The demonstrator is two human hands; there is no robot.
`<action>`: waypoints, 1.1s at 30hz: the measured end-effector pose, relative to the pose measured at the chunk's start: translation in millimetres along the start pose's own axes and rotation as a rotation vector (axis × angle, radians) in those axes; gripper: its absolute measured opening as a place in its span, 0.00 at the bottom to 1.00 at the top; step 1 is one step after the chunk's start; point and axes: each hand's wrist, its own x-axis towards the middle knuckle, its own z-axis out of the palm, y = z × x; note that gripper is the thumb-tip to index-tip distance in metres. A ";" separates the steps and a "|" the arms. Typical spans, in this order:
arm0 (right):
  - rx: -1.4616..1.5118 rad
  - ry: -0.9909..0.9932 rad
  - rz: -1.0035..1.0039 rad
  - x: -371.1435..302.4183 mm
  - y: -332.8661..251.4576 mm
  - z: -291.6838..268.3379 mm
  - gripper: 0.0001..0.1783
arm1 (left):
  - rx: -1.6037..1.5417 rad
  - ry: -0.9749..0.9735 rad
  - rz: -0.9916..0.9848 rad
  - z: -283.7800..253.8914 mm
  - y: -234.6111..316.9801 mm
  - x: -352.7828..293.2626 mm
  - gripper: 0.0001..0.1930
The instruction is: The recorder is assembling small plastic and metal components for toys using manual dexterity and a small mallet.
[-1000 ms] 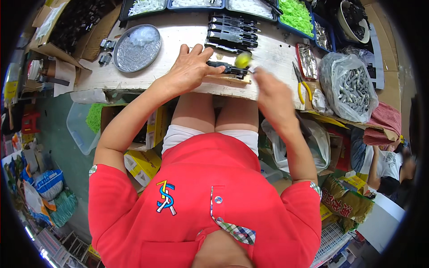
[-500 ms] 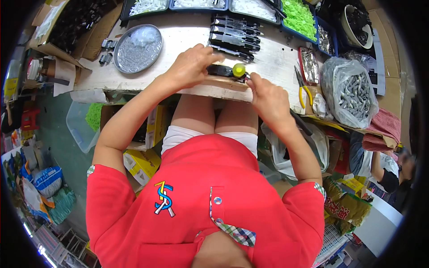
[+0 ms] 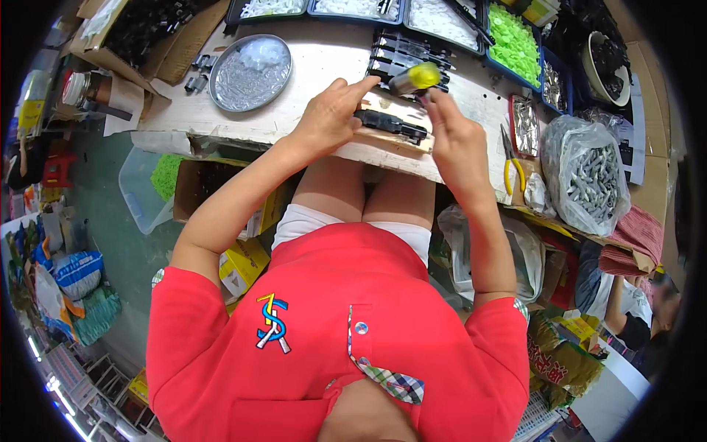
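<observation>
A long black plastic part [image 3: 390,124] lies on a pale wooden block [image 3: 401,141] at the bench's near edge. Curled around its left end, my left hand [image 3: 328,118] steadies it, index finger stretched out above. My right hand [image 3: 458,140] grips a small mallet [image 3: 425,75] by its short handle. The yellow-faced mallet head is raised above the black part, apart from it and slightly blurred. Just beyond, several similar black parts [image 3: 412,46] lie side by side in a row.
On the white bench [image 3: 177,118] a round grey dish [image 3: 250,72] stands left. Trays of white and green pieces [image 3: 512,46] line the back. Yellow-handled pliers [image 3: 513,173], a red tray [image 3: 524,125] and a plastic bag of metal pieces [image 3: 589,169] lie right. An open carton [image 3: 151,40] stands far left.
My right hand has lifted the mallet up and away from the black part. The left index finger has stretched outward. The whole view has shifted slightly, moving the bench rightward.
</observation>
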 end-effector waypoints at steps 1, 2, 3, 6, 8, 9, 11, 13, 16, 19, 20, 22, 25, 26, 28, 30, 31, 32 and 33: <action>-0.243 -0.189 0.053 0.6 11.8 8.3 0.11 | -0.021 0.019 0.033 1.4 0.9 1.8 0.35; -0.322 -0.311 0.055 0.9 20.4 20.9 0.10 | -0.030 0.013 0.047 3.2 1.0 0.1 0.35; -0.242 -0.314 0.081 4.2 18.6 25.1 0.10 | -0.028 0.030 0.048 3.7 -1.8 -3.5 0.35; -0.239 -0.413 0.111 20.0 18.1 14.6 0.11 | -0.013 0.119 0.046 7.6 -6.3 -10.9 0.30; -0.225 -0.370 0.125 14.1 20.2 12.4 0.12 | 0.146 0.263 0.063 12.1 -0.7 -23.5 0.25; -0.206 -0.334 0.135 11.7 20.8 11.4 0.12 | 0.194 0.338 0.114 16.8 2.2 -28.6 0.24; -0.158 -0.243 0.079 7.4 16.5 6.8 0.12 | 0.236 0.397 0.194 32.7 11.2 -40.4 0.20; -0.034 -0.079 -0.012 4.1 11.3 8.1 0.12 | 0.220 0.338 0.275 46.4 31.0 -46.4 0.19; 0.232 0.106 -0.185 3.1 -4.7 18.0 0.12 | 0.320 0.263 0.303 65.6 32.6 -54.4 0.18; -0.346 -0.476 -0.048 16.1 -7.1 30.9 0.12 | 0.316 0.239 0.309 69.7 25.4 -55.9 0.16; -0.283 -0.440 -0.051 18.9 -7.9 36.6 0.13 | 0.281 0.215 0.306 69.8 23.8 -56.1 0.16; -0.191 -0.338 -0.060 15.7 -15.6 35.2 0.13 | 0.302 0.211 0.321 69.5 19.2 -58.7 0.16; 0.011 -0.137 0.032 16.3 -19.2 28.6 0.09 | 0.314 0.268 0.382 67.2 23.1 -51.3 0.16; -0.284 -0.384 0.011 20.8 -8.6 34.2 0.10 | 0.258 0.265 0.382 66.8 24.1 -50.8 0.16; -0.261 -0.350 -0.019 24.8 -5.1 35.9 0.11 | 0.217 0.275 0.412 58.3 21.5 -43.0 0.15; -0.224 -0.275 0.017 19.2 1.4 25.9 0.10 | 0.138 0.252 0.431 46.0 12.7 -38.0 0.15; -0.112 -0.130 0.029 9.9 16.5 21.8 0.10 | 0.175 0.265 0.413 39.9 11.8 -32.0 0.16; 0.000 0.013 0.038 1.8 31.8 13.0 0.11 | 0.209 0.258 0.394 37.8 9.0 -23.8 0.16; -0.080 0.068 0.105 -2.5 35.3 0.9 0.11 | 0.254 0.251 0.359 33.6 2.2 -19.3 0.16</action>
